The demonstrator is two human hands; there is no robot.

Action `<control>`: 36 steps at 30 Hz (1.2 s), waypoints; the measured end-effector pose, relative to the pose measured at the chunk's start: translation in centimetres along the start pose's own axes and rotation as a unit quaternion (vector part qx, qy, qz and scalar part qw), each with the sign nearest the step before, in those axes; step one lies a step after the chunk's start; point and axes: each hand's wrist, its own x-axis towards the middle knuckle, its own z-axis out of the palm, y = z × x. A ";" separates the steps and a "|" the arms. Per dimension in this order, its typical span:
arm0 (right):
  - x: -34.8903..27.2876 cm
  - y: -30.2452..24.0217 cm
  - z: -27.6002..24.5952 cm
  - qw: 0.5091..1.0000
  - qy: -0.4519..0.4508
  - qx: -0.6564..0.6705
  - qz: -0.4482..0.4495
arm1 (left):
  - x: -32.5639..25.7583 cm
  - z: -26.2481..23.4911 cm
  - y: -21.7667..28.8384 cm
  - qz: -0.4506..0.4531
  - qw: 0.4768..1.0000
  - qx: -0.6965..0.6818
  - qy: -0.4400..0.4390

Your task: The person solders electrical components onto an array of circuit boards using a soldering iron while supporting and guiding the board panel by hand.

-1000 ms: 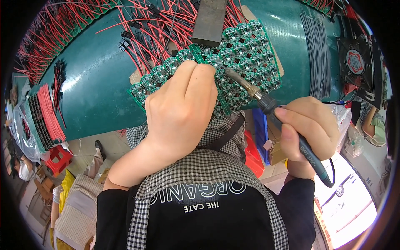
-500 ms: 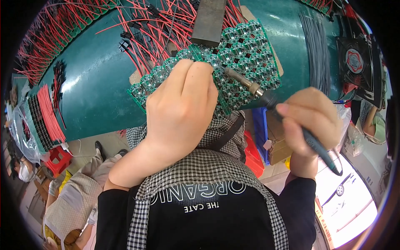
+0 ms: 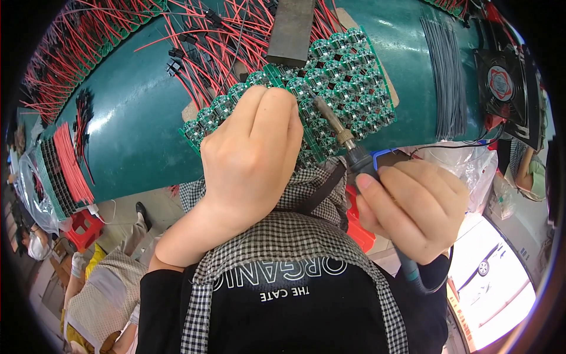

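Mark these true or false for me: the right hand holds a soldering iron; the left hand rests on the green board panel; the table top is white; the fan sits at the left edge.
1. The right hand holds a soldering iron: true.
2. The left hand rests on the green board panel: true.
3. The table top is white: false, it is dark green.
4. The fan sits at the left edge: false, it is at the right edge.

The right hand (image 3: 413, 209) draws back toward five o'clock and now tilts the soldering iron (image 3: 348, 150) steeper, its tip nearer the left hand (image 3: 253, 159).
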 end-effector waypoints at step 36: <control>-2.9 2.1 -0.1 0.983 0.093 0.136 0.086 | -1.1 0.4 0.8 0.042 0.999 -0.009 -0.020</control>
